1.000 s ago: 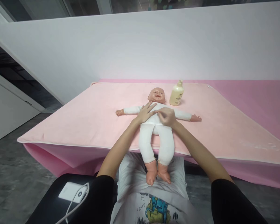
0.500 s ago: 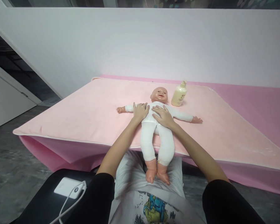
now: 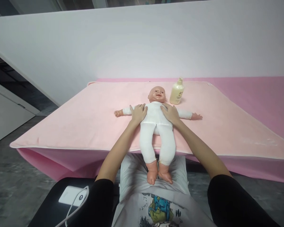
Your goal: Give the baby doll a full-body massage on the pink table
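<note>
A baby doll (image 3: 156, 115) with a white cloth body lies face up, its arms stretched out sideways and its feet hanging past the table's front edge. My left hand (image 3: 139, 113) rests at the doll's shoulder and side on the left, fingers spread. On the opposite side, my right hand (image 3: 170, 114) lies over the doll's shoulder and upper chest, its fingers extended. Neither hand grips anything. Beyond my right hand, a pale yellow pump bottle (image 3: 176, 92) stands upright close to the doll's head.
A light pink towel (image 3: 85, 123) covers much of the table, over a darker pink cloth (image 3: 257, 97). A white wall (image 3: 137, 44) rises behind. At lower left, a white power bank (image 3: 72, 196) with a cable lies on a black seat (image 3: 47, 208).
My right hand has slid outward from the middle of the doll's chest to its shoulder and side. The left hand has shifted slightly outward. The camera view has tilted a little.
</note>
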`<act>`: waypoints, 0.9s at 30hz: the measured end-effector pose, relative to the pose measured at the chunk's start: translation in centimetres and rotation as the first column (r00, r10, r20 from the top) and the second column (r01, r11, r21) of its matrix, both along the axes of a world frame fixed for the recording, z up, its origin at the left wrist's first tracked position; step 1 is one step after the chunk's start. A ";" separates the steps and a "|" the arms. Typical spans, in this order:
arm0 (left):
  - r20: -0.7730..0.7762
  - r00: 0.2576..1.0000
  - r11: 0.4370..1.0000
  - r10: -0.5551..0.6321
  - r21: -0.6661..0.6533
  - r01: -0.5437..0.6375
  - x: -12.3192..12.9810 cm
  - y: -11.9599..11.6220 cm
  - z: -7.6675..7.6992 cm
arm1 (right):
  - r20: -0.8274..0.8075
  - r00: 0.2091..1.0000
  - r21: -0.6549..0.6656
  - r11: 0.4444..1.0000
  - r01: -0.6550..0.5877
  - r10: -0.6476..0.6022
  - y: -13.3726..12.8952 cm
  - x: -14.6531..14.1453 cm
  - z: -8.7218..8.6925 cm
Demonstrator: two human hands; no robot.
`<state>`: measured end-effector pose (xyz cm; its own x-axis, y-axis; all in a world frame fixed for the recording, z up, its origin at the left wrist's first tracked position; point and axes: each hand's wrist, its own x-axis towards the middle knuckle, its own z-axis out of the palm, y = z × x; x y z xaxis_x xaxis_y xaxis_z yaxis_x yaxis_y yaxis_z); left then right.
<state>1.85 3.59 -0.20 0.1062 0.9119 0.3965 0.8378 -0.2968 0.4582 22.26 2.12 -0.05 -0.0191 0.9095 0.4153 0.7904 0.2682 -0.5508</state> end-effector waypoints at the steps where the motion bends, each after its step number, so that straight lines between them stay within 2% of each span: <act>1: 0.023 1.000 1.000 -0.015 0.008 0.014 0.0 -0.1 0.1 | 0.020 0.999 -0.024 0.999 0.035 -0.035 0.1 0.4 0.0; 3: 0.106 0.987 0.993 -0.119 0.030 0.116 0.3 -0.5 0.5 | 0.063 0.993 -0.059 0.993 0.103 -0.099 0.4 1.1 0.0; 4: 0.161 0.963 0.977 -0.215 0.038 0.211 0.6 -0.8 0.8 | 0.079 0.989 -0.066 0.989 0.133 -0.128 0.5 1.3 0.0; 5: 0.211 0.920 0.943 -0.331 0.037 0.331 0.9 -1.2 1.0 | 0.091 0.984 -0.068 0.985 0.157 -0.151 0.6 1.4 0.0; 7: 0.269 0.792 0.825 -0.548 0.013 0.565 1.7 -1.9 1.4 | 0.113 0.979 -0.065 0.982 0.179 -0.171 0.6 1.4 0.1; 9: 0.257 0.707 0.726 -0.659 -0.028 0.687 2.3 -2.3 1.7 | 0.139 0.976 -0.063 0.982 0.179 -0.169 0.7 1.4 0.1; 10: 0.232 0.700 0.711 -0.676 -0.044 0.701 2.5 -2.4 1.8 | 0.150 0.975 -0.065 0.982 0.176 -0.164 0.7 1.4 0.1; 13: 0.150 0.759 0.759 -0.634 -0.067 0.648 2.6 -2.1 1.9 | 0.122 0.983 -0.008 0.990 0.139 -0.137 0.4 1.2 0.1; 16: 0.102 0.822 0.820 -0.560 -0.075 0.568 2.6 -1.6 1.6 | 0.037 0.999 0.208 0.978 -0.030 0.023 -0.7 0.4 0.1; 17: 0.101 0.840 0.838 -0.534 -0.073 0.541 2.5 -1.5 1.5 | 0.033 0.992 0.292 0.948 -0.124 0.120 -1.3 -0.1 0.2; 19: 0.113 0.868 0.868 -0.484 -0.065 0.492 2.5 -1.3 1.2 | 0.073 0.942 0.412 0.850 -0.328 0.328 -2.6 -1.2 0.4; 21: 0.124 0.889 0.891 -0.441 -0.054 0.450 2.4 -1.2 0.9 | 0.128 0.860 0.443 0.747 -0.496 0.495 -3.7 -2.1 0.5; 23: 0.125 0.908 0.912 -0.399 -0.044 0.407 2.3 -1.1 0.7 | 0.134 0.804 0.416 0.704 -0.576 0.579 -4.3 -2.6 0.6; 24: 0.119 0.921 0.925 -0.371 -0.044 0.378 2.2 -1.0 0.6 | 0.118 0.798 0.390 0.712 -0.584 0.591 -4.4 -2.7 0.6; 27: 0.069 0.964 0.964 -0.255 -0.057 0.259 1.8 -0.5 0.2 | 0.063 0.833 0.270 0.794 -0.544 0.550 -3.9 -2.5 0.4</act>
